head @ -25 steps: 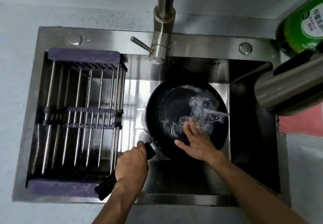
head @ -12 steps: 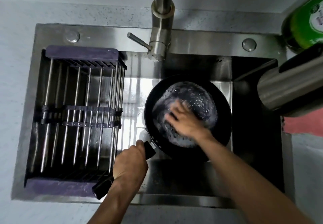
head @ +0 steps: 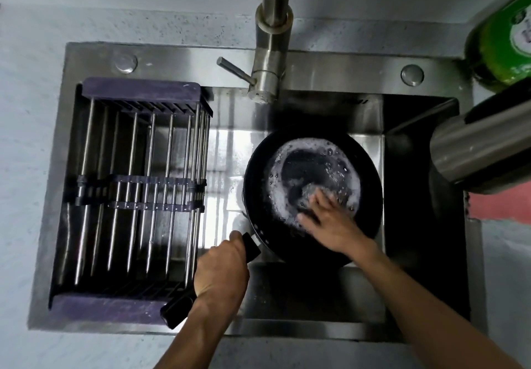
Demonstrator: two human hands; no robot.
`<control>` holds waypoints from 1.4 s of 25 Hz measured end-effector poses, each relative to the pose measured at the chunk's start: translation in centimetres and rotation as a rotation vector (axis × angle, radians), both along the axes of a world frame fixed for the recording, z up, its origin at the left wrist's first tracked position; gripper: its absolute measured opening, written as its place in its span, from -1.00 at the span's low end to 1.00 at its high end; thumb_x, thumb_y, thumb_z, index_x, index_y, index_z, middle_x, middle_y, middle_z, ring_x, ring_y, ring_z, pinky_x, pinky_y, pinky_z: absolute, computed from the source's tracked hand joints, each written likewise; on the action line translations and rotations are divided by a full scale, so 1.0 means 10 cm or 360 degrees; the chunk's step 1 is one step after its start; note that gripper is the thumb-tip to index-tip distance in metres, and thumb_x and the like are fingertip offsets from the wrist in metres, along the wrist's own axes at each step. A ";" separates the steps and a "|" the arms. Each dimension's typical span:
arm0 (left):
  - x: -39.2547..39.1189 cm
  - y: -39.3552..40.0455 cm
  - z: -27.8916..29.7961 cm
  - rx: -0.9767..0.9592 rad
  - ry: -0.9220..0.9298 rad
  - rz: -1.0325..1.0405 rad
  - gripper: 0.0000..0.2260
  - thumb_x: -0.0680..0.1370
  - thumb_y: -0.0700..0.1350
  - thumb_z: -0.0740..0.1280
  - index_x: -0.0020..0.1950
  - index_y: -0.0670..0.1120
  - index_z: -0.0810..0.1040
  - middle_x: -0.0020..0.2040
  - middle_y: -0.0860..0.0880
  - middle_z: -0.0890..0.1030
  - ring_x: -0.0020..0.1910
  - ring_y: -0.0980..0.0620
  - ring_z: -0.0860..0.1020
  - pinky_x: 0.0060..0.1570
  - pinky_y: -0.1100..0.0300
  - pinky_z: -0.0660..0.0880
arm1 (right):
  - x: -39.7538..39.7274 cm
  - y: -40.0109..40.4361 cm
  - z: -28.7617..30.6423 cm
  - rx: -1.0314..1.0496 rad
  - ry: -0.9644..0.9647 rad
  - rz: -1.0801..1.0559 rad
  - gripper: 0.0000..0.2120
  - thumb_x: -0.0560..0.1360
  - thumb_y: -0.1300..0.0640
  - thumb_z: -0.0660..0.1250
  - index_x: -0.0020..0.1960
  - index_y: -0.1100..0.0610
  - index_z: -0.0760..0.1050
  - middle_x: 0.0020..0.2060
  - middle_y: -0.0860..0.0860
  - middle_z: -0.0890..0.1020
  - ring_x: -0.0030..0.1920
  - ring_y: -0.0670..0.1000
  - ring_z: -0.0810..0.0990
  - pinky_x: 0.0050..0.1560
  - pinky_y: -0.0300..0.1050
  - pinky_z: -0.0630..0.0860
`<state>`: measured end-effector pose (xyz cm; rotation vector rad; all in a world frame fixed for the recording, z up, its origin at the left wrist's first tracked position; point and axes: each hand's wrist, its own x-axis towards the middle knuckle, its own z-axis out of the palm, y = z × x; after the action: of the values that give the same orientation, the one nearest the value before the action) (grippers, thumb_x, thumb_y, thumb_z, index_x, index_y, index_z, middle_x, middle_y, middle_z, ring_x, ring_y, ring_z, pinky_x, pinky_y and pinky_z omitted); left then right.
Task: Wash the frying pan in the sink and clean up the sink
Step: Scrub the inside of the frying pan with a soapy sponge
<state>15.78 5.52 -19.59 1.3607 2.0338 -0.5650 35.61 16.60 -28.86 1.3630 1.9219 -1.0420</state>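
Note:
A black frying pan point(head: 257, 173) lies in the steel sink point(head: 310, 296), right of centre, with white suds ringing its bottom. My left hand point(head: 221, 268) grips the pan's black handle point(head: 178, 309), whose end sticks out toward the sink's front edge. Inside the pan, at its lower right, my right hand point(head: 330, 219) presses on the soapy bottom with fingers spread and mostly straight. The hand is motion-blurred, and a greyish patch by its fingertips could be foam or a scrubber; I cannot tell which.
A purple-ended metal drying rack point(head: 138, 196) fills the sink's left half. The faucet point(head: 270, 61) rises from the back rim, no water running. A green bottle point(head: 502, 38) and a steel cylinder point(head: 482, 150) stand at the right edge.
My right hand has swept from the pan's middle to its lower right, pushing the suds into a ring. My left hand keeps its grip on the handle.

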 end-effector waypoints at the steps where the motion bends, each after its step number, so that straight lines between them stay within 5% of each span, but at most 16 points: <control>1: 0.01 -0.01 0.00 -0.0006 -0.0002 0.0000 -0.73 0.55 -0.26 0.17 0.22 -0.05 0.36 0.04 -0.04 0.64 0.02 -0.06 0.64 -0.11 0.10 0.54 | -0.16 -0.21 0.08 -0.0102 0.0048 0.0031 -0.26 0.61 -0.36 -0.05 0.65 0.01 -0.08 0.61 -0.07 -0.26 0.59 0.12 -0.31 0.55 0.13 -0.21; 3: 0.00 -0.01 -0.04 0.0015 -0.0001 -0.0014 -0.74 0.55 -0.25 0.18 0.22 -0.05 0.35 0.05 -0.05 0.63 0.01 -0.06 0.64 -0.11 0.10 0.54 | -0.52 -0.16 -0.03 -0.0100 0.0303 0.0008 -0.25 0.60 -0.37 -0.07 0.64 -0.01 -0.13 0.60 -0.09 -0.27 0.58 0.12 -0.34 0.54 0.11 -0.29; 6: -0.01 0.00 -0.06 0.0010 -0.0013 -0.0003 -0.74 0.54 -0.25 0.18 0.21 -0.06 0.36 0.04 -0.06 0.63 0.00 -0.07 0.64 -0.13 0.10 0.53 | -0.37 0.45 -0.04 -0.0031 0.0256 -0.0191 -0.27 0.58 -0.41 -0.12 0.61 -0.13 -0.28 0.59 -0.13 -0.27 0.58 0.05 -0.31 0.51 0.09 -0.26; 9: 0.00 -0.02 -0.03 -0.0004 -0.0022 0.0030 -0.75 0.55 -0.27 0.17 0.20 -0.07 0.36 0.01 -0.06 0.64 -0.03 -0.07 0.64 -0.13 0.09 0.54 | -0.12 -0.13 0.11 -0.0040 0.0193 -0.0004 -0.16 0.50 -0.50 -0.17 0.64 -0.08 -0.09 0.62 -0.08 -0.19 0.60 0.09 -0.27 0.55 0.10 -0.20; 12: 0.00 0.00 -0.07 0.0021 0.0002 -0.0036 -0.76 0.56 -0.25 0.17 0.21 -0.06 0.35 0.03 -0.05 0.63 -0.01 -0.06 0.64 -0.12 0.10 0.54 | -0.53 -0.04 0.01 -0.0077 0.0469 -0.0035 -0.34 0.63 -0.32 -0.02 0.63 -0.06 0.02 0.61 -0.16 -0.18 0.60 0.01 -0.25 0.56 0.07 -0.17; 16: -0.01 -0.01 -0.03 -0.0001 -0.0019 0.0015 -0.75 0.56 -0.24 0.19 0.22 -0.06 0.35 0.03 -0.05 0.63 -0.02 -0.06 0.64 -0.12 0.10 0.54 | -0.24 0.18 -0.09 0.0047 0.0107 -0.0157 -0.28 0.62 -0.35 -0.09 0.63 -0.05 -0.21 0.59 -0.10 -0.29 0.58 0.05 -0.36 0.52 0.07 -0.32; 20: 0.01 -0.01 -0.04 0.0007 -0.0003 0.0015 -0.76 0.56 -0.23 0.20 0.22 -0.06 0.35 0.02 -0.05 0.62 -0.03 -0.07 0.64 -0.14 0.10 0.54 | -0.44 0.07 -0.09 -0.0135 0.0425 -0.0123 -0.33 0.63 -0.33 -0.10 0.63 -0.09 -0.20 0.58 -0.15 -0.31 0.54 -0.02 -0.43 0.49 0.20 -0.43; 24: 0.01 0.00 -0.03 -0.0004 0.0012 -0.0002 -0.76 0.55 -0.23 0.20 0.21 -0.06 0.36 0.01 -0.05 0.63 -0.04 -0.06 0.64 -0.16 0.11 0.52 | -0.09 -0.06 -0.07 -0.0082 0.0170 -0.0256 -0.31 0.64 -0.30 -0.08 0.63 0.01 -0.16 0.59 -0.09 -0.27 0.57 0.02 -0.36 0.53 0.08 -0.34; 28: 0.01 0.01 -0.04 0.0002 0.0017 -0.0022 -0.75 0.54 -0.21 0.22 0.20 -0.06 0.36 0.02 -0.04 0.62 -0.02 -0.05 0.63 -0.15 0.12 0.51 | -0.50 0.01 -0.07 -0.0292 0.0688 -0.0172 -0.42 0.69 -0.18 -0.11 0.63 0.00 -0.14 0.58 -0.13 -0.21 0.54 -0.07 -0.38 0.52 -0.09 -0.37; 32: 0.01 0.01 -0.02 -0.0018 0.0003 0.0026 -0.75 0.53 -0.24 0.21 0.20 -0.06 0.37 0.00 -0.05 0.62 -0.04 -0.06 0.63 -0.17 0.11 0.51 | -0.03 0.09 -0.02 -0.0105 0.0151 -0.0197 -0.36 0.68 -0.22 -0.09 0.63 -0.02 -0.25 0.58 -0.05 -0.31 0.56 0.03 -0.40 0.50 0.01 -0.37; 35: 0.00 0.01 -0.05 -0.0019 0.0017 0.0007 -0.75 0.54 -0.24 0.21 0.20 -0.06 0.37 0.01 -0.05 0.62 -0.03 -0.06 0.63 -0.17 0.12 0.51 | -0.40 -0.25 -0.06 -0.0148 0.0381 0.0100 -0.39 0.69 -0.17 -0.05 0.63 -0.05 -0.23 0.58 -0.09 -0.31 0.56 0.06 -0.42 0.55 0.10 -0.35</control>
<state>15.83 5.58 -20.06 1.3488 2.0380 -0.5831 31.62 14.09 -29.42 1.1631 2.0430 -1.2953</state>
